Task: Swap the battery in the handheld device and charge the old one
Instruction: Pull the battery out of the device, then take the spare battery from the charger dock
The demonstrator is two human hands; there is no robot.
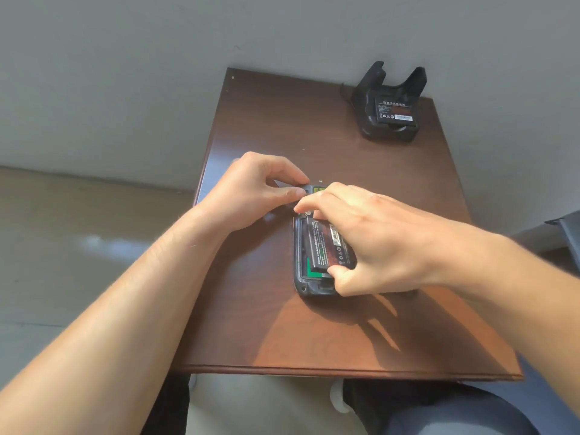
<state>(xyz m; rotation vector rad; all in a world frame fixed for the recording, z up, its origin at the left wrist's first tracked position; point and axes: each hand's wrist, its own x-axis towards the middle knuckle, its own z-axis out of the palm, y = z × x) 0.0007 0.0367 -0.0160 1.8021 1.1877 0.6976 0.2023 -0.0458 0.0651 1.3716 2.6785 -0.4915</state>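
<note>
Batteries: 2, battery in device under right hand, battery in charger.

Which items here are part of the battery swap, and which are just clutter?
Job:
- handheld device
- battery tilted in its bay, right hand gripping it
- left hand steadying the device
- charging cradle holding second battery

Lying about:
- only the table

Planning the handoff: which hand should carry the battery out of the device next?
Right. The right hand already pinches the tilted battery at both ends, and the charging dock sits on that side. The left hand is steadying the device's top.
</note>
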